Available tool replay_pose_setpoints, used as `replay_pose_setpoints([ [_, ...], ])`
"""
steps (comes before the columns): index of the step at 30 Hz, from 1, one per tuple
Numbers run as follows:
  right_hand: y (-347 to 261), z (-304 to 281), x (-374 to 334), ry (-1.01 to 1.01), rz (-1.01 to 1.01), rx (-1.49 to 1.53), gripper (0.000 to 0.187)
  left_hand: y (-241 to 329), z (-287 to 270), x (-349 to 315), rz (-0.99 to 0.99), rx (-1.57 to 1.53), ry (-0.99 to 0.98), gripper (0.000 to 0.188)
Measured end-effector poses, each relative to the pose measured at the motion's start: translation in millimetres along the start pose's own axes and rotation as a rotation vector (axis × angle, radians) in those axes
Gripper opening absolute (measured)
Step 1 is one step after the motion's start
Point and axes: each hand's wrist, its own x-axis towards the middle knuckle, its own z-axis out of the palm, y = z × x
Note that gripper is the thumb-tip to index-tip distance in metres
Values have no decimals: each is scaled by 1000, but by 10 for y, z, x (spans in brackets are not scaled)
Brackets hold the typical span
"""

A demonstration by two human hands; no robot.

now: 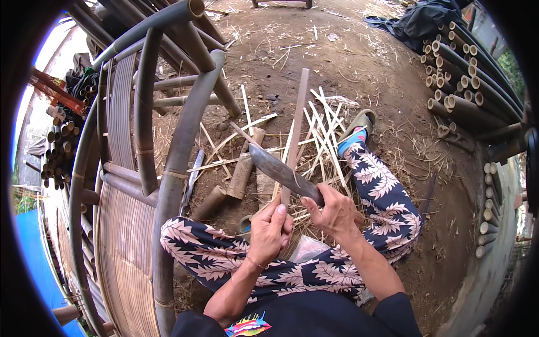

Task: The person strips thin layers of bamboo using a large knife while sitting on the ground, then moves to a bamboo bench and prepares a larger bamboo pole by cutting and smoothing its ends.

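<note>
My left hand (268,227) is closed round the lower end of a long flat bamboo strip (298,118), which points up and away from me. The fingers of my right hand (332,210) are wrapped round a machete, whose broad dark blade (278,168) crosses the strip just above my left hand. The blade points up and to the left, and a curl of shaving seems to stand at its edge. Pale split strips (325,137) lie in a loose heap beyond my hands. Short bamboo tubes (242,175) lie on the ground left of the blade.
A bamboo chair (171,168) fills the left side, close to my left knee. Stacked bamboo poles (477,73) stand at the far right, beside a dark cloth (418,25). My legs are folded on the dirt floor (269,62), which is strewn with shavings.
</note>
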Motion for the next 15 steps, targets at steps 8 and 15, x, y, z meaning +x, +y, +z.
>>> replay_pose_setpoints([
  [8,576,-290,667,21,220,-50,74,-247,-218,-710,-117,60,-103,43],
  [15,1007,-603,925,75,422,440,56,-312,-498,-840,143,-160,58,27],
])
